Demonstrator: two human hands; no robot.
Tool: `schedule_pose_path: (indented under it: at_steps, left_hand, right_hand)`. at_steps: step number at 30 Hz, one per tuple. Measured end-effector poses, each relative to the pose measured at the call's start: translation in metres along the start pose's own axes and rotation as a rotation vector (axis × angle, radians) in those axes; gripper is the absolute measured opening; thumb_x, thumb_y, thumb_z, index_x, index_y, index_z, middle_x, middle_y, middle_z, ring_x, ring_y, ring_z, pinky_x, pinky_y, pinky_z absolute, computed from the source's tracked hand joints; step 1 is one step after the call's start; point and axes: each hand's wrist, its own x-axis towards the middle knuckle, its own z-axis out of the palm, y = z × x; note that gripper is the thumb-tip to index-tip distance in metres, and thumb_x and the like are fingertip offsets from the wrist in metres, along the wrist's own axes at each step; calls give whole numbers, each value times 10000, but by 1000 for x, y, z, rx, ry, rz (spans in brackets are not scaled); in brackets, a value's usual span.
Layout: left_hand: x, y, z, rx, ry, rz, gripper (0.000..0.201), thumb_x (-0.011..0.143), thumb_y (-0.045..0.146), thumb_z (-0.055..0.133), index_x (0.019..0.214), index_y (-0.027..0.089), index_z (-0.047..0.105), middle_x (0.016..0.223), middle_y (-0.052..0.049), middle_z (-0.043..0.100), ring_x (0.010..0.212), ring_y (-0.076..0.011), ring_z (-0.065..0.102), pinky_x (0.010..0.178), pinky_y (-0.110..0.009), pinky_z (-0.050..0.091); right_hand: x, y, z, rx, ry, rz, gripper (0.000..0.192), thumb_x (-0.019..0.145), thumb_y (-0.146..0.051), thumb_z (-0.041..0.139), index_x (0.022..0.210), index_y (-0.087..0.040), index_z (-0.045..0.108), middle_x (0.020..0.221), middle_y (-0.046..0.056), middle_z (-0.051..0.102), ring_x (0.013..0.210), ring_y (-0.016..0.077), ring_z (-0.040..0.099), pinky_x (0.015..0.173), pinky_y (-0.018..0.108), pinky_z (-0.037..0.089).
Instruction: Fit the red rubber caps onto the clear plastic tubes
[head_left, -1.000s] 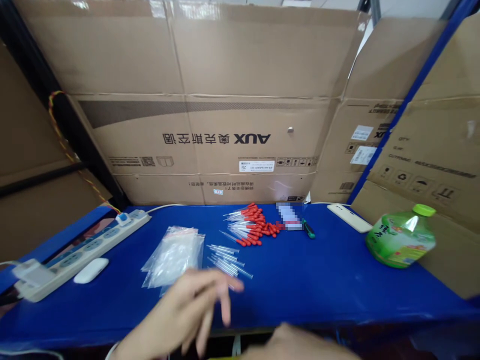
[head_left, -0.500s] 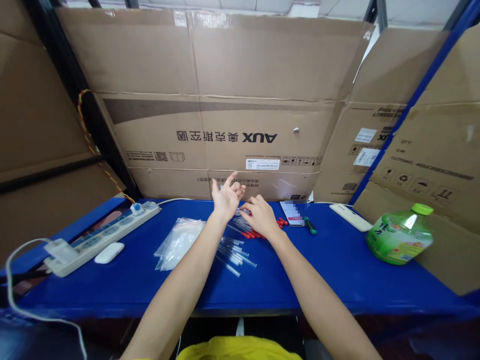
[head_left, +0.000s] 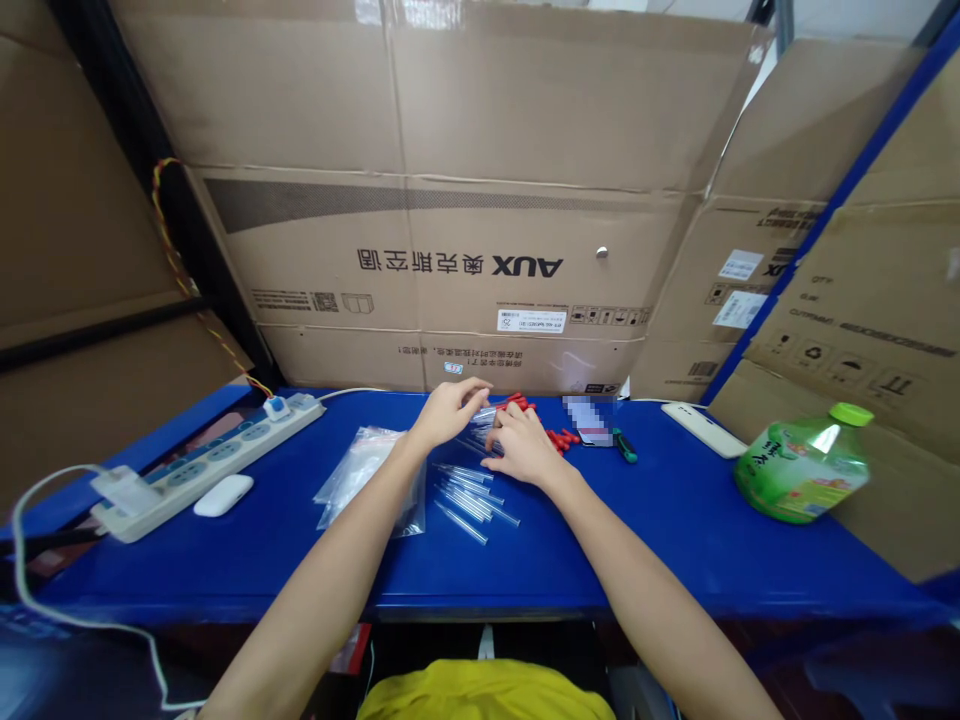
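Note:
My left hand (head_left: 452, 410) hovers at the left of a pile of clear tubes (head_left: 476, 430), its fingers stretched and the thumb apart. I see nothing held in it. My right hand (head_left: 521, 445) reaches down over the same pile with bent, spread fingertips among the tubes, and partly hides them. Red caps (head_left: 564, 440) lie right beside it, with more behind its fingers. Nearer to me, several clear thin tubes (head_left: 469, 500) with narrow tips are spread on the table. Clear plastic bags (head_left: 360, 480) lie flat under and beside my left forearm.
On the blue table (head_left: 637, 560) are a phone (head_left: 589, 420), a green-and-black tool (head_left: 624, 446), a white power bank-like slab (head_left: 703, 430) and a green bottle (head_left: 804, 470). At left lie a power strip (head_left: 217, 465) and a white case (head_left: 223, 495). Cardboard (head_left: 525, 120) walls the back.
My left hand has turned from palm up to palm down and lowered beside the pile. My right hand's fingers have spread and shifted slightly. The view has tilted a little.

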Motion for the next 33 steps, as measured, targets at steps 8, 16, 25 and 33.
schedule_pose_path:
  at_steps: [8, 16, 25, 33]
  left_hand:
    - [-12, -16, -11, 388, -181, -86, 270, 966, 444, 570, 969, 265, 772, 809, -28, 785, 803, -223, 723, 690, -288, 442]
    - [-9, -15, 14, -781, 266, -657, 568, 997, 687, 446, 984, 181, 703, 970, -114, 771, 804, -204, 707, 766, -309, 536]
    - [-9, 46, 37, -1599, 305, -404, 405, 1062, 412, 481, 714, 210, 439, 639, 11, 481, 714, -166, 616, 817, -317, 545]
    - [-10, 60, 19, -1764, 591, -250, 407, 1036, 281, 388, 665, 222, 231, 557, 72, 189, 417, -83, 186, 414, -236, 240]
  right_hand:
    - [5, -8, 13, 11, 20, 6, 138, 904, -339, 755, 938, -209, 784, 1116, 91, 693, 1165, 297, 522, 973, 441, 382]
    - [11, -5, 10, 228, 307, 262, 129, 998, -274, 560, 1041, -204, 659, 959, 58, 740, 902, 220, 671, 773, 303, 409]
    - [12, -4, 18, 395, 398, 258, 238, 1091, -390, 452, 1104, -231, 629, 951, 54, 781, 858, 221, 729, 712, 270, 382]
    - [17, -15, 21, 589, 417, 22, 304, 1083, -396, 425, 875, -235, 577, 761, 3, 658, 690, 176, 600, 671, 262, 346]
